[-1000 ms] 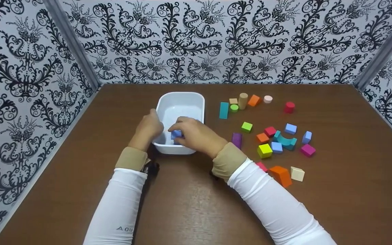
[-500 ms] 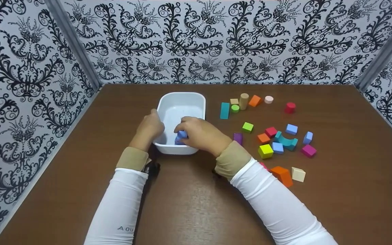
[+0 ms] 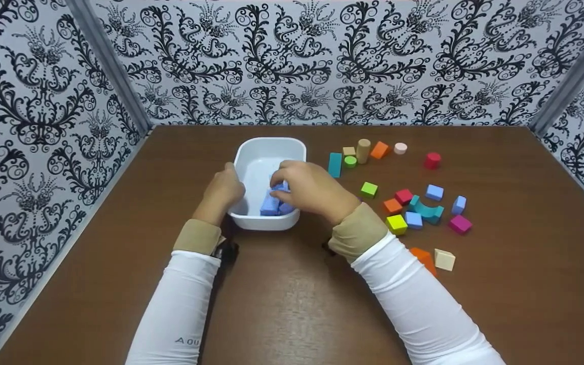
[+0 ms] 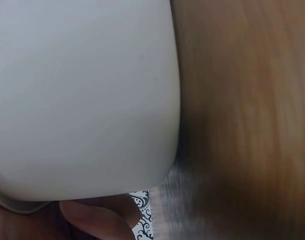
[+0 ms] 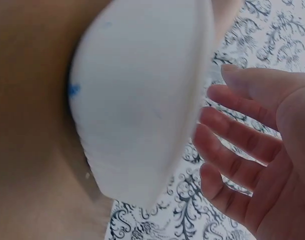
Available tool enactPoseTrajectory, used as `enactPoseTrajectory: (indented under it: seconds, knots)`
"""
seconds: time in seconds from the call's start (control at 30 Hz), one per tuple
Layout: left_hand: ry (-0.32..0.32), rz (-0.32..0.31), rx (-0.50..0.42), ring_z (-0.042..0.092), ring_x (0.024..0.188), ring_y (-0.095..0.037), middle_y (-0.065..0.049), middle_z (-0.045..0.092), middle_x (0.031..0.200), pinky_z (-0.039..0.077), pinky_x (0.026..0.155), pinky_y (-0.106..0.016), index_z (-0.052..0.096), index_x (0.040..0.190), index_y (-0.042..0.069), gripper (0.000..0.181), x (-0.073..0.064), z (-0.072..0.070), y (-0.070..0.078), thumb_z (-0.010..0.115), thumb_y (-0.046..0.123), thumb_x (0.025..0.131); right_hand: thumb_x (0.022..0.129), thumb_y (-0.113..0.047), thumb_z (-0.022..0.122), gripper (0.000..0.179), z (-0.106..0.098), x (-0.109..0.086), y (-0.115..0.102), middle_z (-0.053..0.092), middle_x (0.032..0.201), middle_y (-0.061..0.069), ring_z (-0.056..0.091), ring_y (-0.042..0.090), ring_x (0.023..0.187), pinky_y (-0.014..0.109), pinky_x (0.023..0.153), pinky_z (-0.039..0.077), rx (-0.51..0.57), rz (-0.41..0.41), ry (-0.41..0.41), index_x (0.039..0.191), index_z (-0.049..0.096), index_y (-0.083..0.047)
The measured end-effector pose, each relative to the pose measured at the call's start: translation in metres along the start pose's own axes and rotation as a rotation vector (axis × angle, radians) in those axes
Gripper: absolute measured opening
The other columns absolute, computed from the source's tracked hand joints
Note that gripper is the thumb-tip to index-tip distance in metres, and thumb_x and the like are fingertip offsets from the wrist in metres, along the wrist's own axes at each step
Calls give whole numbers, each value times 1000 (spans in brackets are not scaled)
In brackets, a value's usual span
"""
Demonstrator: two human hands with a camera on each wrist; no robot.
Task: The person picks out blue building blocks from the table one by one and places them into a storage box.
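We see the light-blue oblong block (image 3: 269, 204), wooden by its look, lying inside the white, round-cornered tray (image 3: 259, 223), plastic by its look, close to the tray's near edge. In our judgement the coming move turns on how this block lies to the right hand (image 3: 315, 191): it is to the left of that hand, just below its fingertips and on their near side, with its long axis running roughly from the tray's near edge toward the far one, leaning slightly right. The right hand is the nearer one; it reaches over the tray's right edge with its fingers curved and parted from the thumb, and the right wrist view shows nothing pinched between them. From the head camera some blue shows in that gap, which we take for another piece lower in the tray. A second light-blue piece (image 3: 286, 208), its shape partly hidden, sits just right of the oblong one. The left hand (image 3: 223, 187) pinches the tray's left edge, with the oblong block to its right and nearer our side of the bench (image 3: 282, 304). A loose light-blue block (image 3: 413, 220) lies well apart, to the right of the tray's right edge.
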State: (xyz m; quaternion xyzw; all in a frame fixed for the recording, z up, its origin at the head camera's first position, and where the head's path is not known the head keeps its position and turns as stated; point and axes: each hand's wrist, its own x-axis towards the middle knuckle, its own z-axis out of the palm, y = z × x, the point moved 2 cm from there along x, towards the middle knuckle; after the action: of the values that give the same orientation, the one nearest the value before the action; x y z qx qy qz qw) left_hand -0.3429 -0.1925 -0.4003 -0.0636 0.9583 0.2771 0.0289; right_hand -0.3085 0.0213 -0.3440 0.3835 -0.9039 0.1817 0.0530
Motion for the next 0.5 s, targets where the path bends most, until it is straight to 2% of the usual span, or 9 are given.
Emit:
enactPoseTrajectory:
  seconds: [0.5]
  knots:
    - [-4, -5, 7, 63, 123, -46, -35, 59, 138, 50, 106, -58, 34, 154, -10, 57, -2, -1, 1, 46, 6, 101, 101, -23, 75, 22, -21, -5, 11, 74, 110, 11, 65, 26, 98, 40, 94, 55, 55, 47, 18, 114, 82, -7]
